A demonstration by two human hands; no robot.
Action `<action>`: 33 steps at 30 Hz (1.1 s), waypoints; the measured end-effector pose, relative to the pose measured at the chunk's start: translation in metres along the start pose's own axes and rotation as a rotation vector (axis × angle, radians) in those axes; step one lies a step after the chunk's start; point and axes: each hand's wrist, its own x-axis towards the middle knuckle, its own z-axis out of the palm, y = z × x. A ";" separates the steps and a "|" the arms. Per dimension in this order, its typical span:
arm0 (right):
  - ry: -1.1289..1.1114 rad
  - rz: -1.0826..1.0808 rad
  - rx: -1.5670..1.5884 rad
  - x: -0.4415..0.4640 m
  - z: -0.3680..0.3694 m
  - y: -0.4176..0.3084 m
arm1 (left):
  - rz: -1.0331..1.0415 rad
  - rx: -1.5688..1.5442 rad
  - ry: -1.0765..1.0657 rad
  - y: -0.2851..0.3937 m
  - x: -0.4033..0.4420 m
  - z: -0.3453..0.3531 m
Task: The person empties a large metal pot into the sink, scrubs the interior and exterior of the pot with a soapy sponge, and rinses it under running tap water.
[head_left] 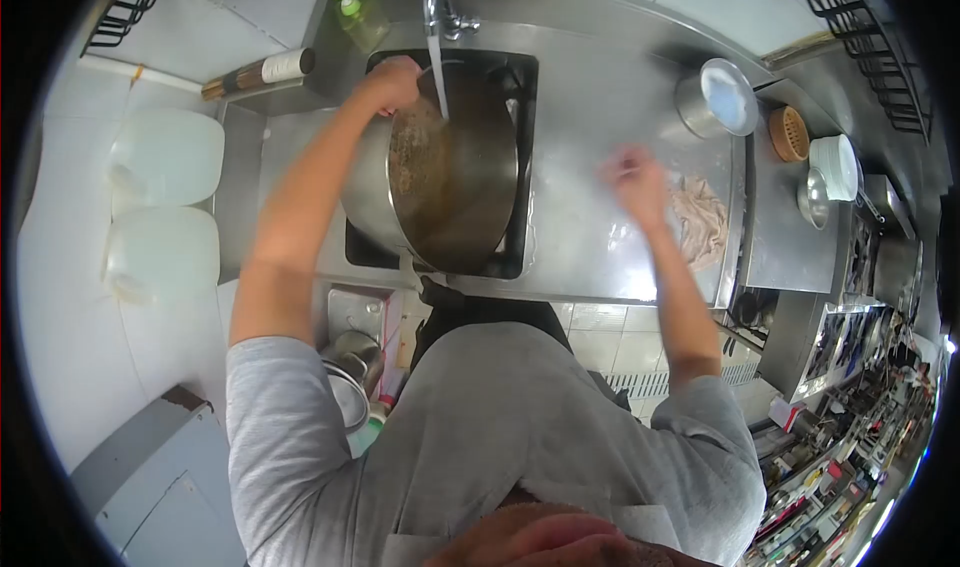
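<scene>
A large steel pot [372, 182] lies tilted in the sink, its mouth turned to the right and brown residue inside. My left hand [398, 85] is closed at the far edge of the pot. Water [438, 77] runs from the faucet [436, 12] down into the pot's mouth. Over the steel counter to the right of the sink is my right hand [635, 177], blurred by motion, fingers partly curled; whether they hold anything I cannot make out. Just right of that hand, a crumpled beige cloth [699, 222] lies on the counter.
A steel pot with whitish suds [728, 100] stands at the counter's back right. Beyond it are a brown basket [789, 134], stacked white plates [836, 167] and a steel bowl [815, 202]. A green-topped soap bottle [360, 22] stands behind the sink. Below left is a metal container [345, 397].
</scene>
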 end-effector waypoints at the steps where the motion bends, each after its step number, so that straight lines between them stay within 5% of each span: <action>1: -0.158 -0.193 0.185 -0.037 0.019 -0.046 | 0.004 0.002 0.000 -0.001 -0.007 -0.006; 2: -0.293 -0.457 0.164 -0.062 0.047 -0.067 | 0.011 0.004 0.000 -0.002 -0.012 -0.010; 3: -0.590 -0.344 0.204 -0.085 0.064 -0.093 | 0.020 0.006 0.004 -0.003 -0.015 -0.011; 4: -0.667 -0.473 0.112 -0.100 0.082 -0.113 | 0.062 0.013 0.028 -0.004 -0.015 -0.013; 6: -0.718 -0.419 0.329 -0.121 0.100 -0.160 | 0.068 0.010 0.081 0.002 -0.028 -0.027; 8: -0.881 -0.086 0.628 -0.122 0.122 -0.197 | 0.090 0.120 0.073 0.010 -0.034 -0.047; 11: -0.540 -0.153 0.640 -0.119 0.129 -0.252 | 0.003 0.080 0.065 0.023 -0.048 -0.073; 17: -0.372 -0.086 0.628 -0.130 0.111 -0.306 | -0.057 0.040 0.118 0.016 -0.058 -0.089; 21: -0.242 0.085 0.539 -0.148 0.075 -0.317 | -0.187 0.170 -0.025 0.009 -0.059 -0.096; 27: 0.018 -0.001 0.252 -0.126 0.043 -0.302 | -0.002 0.129 -0.047 -0.015 -0.039 -0.120; 33: -0.097 0.329 0.795 -0.141 -0.038 -0.328 | -0.089 -0.238 -0.015 0.012 -0.102 -0.141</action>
